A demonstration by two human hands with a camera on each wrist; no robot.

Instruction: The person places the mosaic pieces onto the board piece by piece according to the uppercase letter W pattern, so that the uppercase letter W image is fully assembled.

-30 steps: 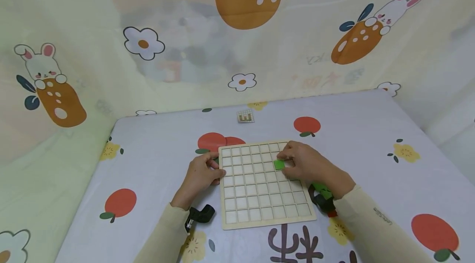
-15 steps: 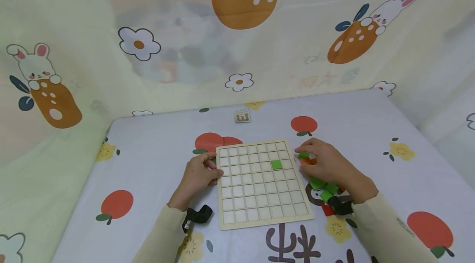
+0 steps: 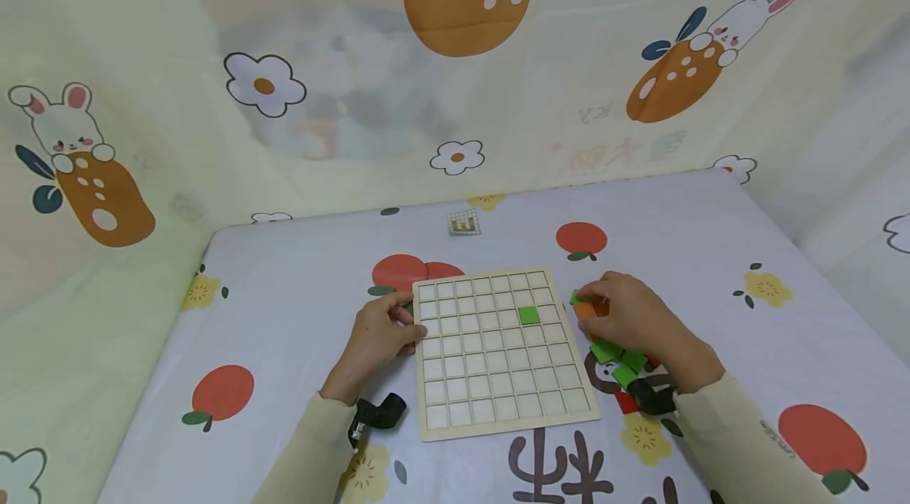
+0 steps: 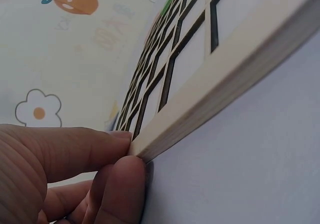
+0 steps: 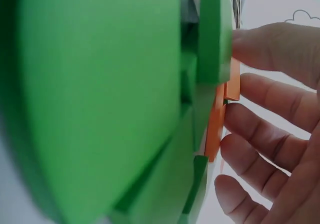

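Note:
A square wooden grid board (image 3: 508, 431) lies on the table, and one green tile (image 3: 529, 315) sits in a cell toward its upper right. My left hand (image 3: 377, 336) pinches the board's left edge between thumb and fingers; the left wrist view shows the fingertips on the rim. Beside the board's right edge, my right hand (image 3: 633, 322) reaches over loose tiles. Its fingers touch or nearly touch orange tiles (image 5: 216, 129), and the thumb is against or just behind a green tile (image 5: 215, 34). The hand partly hides the pile.
Several loose green tiles (image 3: 606, 351) and a red tile (image 3: 626, 403) lie near my right wrist. A small patterned card (image 3: 464, 223) is at the back of the table. Black wrist cameras (image 3: 380, 413) are strapped below the hands. A printed curtain hangs behind.
My right hand has let go of the green tile in the board cell and moved right to the loose tiles, then shifted slightly among them. The left hand keeps its hold.

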